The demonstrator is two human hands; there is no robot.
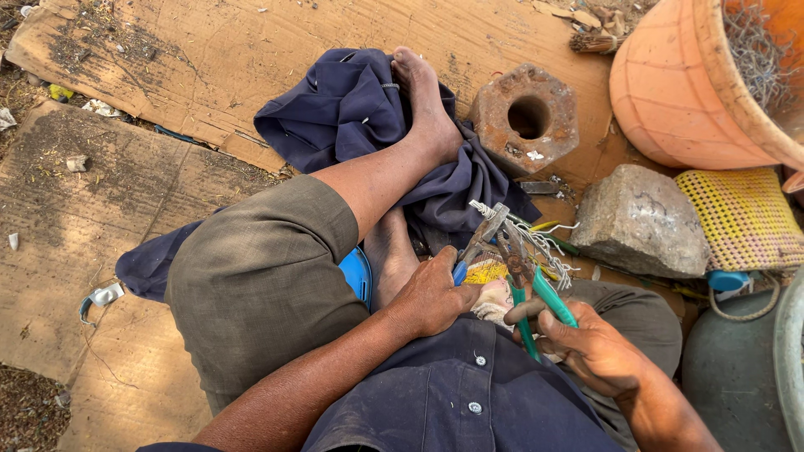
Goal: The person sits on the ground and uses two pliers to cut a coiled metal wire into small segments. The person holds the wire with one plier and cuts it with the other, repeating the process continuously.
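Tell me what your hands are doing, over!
Left hand grips blue-handled pliers. Right hand grips green-handled pliers. Both bite frayed wires. Nothing blocking.

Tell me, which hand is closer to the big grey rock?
Right. The right hand, holding green-handled pliers, sits just below the rock. The left hand is farther away, beyond the pliers.

Bright daylight falls from about two o'clock, warming the orange pot (670,92) and the cardboard (209,50). Soft shadow lies toward seven o'clock. Focus stays sharp throughout, with slight wide-angle bending at the edges and no glare.
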